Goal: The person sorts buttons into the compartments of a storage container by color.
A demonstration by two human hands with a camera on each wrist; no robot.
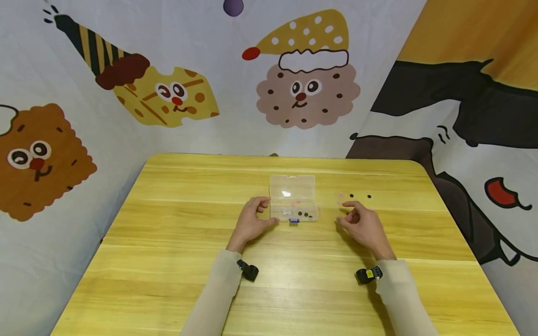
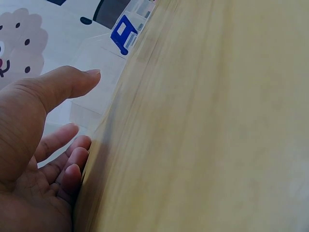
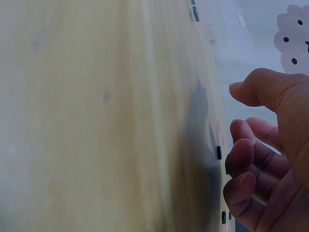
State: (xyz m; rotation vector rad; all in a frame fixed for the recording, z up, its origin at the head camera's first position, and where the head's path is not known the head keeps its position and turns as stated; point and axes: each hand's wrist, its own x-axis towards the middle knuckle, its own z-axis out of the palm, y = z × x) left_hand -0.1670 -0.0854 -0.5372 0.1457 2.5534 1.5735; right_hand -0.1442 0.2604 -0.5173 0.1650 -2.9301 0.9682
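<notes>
A clear plastic box (image 1: 277,215) stands on the table with its lid (image 1: 300,187) raised at the back and a blue latch (image 1: 294,221) at its front. Inside lie several small black pieces (image 1: 300,213) and pink pieces (image 1: 293,204). At the box's left side is my left hand (image 1: 250,224), thumb by the front corner and fingers spread from it. My right hand (image 1: 365,228) hovers right of the box, thumb and forefinger apart with nothing between them. Beside its fingers is a loose black piece (image 3: 219,152); its fingers partly cover this group in the head view.
Behind the right hand lie more black pieces (image 1: 369,196) and a pale pink piece (image 1: 341,195). The wooden table (image 1: 189,280) reaches back to a cartoon-printed cloth (image 1: 235,93), which also hangs along both sides.
</notes>
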